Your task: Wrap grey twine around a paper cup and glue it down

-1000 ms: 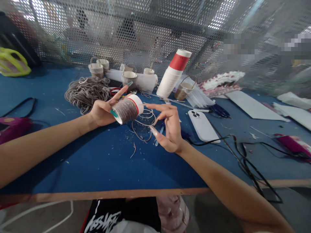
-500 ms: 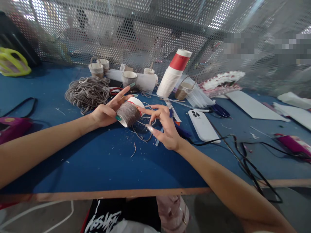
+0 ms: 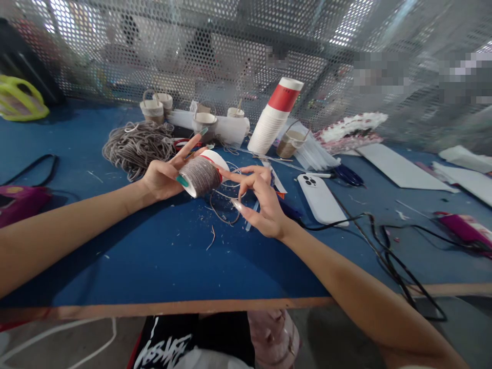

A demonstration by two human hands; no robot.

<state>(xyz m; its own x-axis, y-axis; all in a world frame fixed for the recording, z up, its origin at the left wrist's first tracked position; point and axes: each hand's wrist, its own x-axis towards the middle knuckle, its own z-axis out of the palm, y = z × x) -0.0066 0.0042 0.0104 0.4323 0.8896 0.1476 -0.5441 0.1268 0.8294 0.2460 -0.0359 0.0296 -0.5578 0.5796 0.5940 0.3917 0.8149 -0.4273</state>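
A white paper cup (image 3: 209, 155) lies on its side above the table, its lower part wrapped in rows of grey-brown cord (image 3: 202, 174). My left hand (image 3: 163, 177) is closed on the cup from the left, thumb at the base, index finger stretched away. From the right, the index finger of my right hand (image 3: 261, 200) reaches the cup near its red band. The thumb and middle finger of that hand come together around the thin cord; the exact grip is partly hidden. A loose loop of cord (image 3: 225, 220) hangs below, between the hands.
Behind my left hand lies a heap of grey cord (image 3: 138, 146). A tilted stack of paper cups (image 3: 269, 123) stands at the back, near small cord-wrapped cups (image 3: 292, 143). On the right are a white phone (image 3: 321, 199), black cables (image 3: 388, 251) and white sheets (image 3: 403, 166).
The wrapped cup has shifted slightly left and turned in my left hand, whose index finger has moved left too. My right hand has stayed almost in place.
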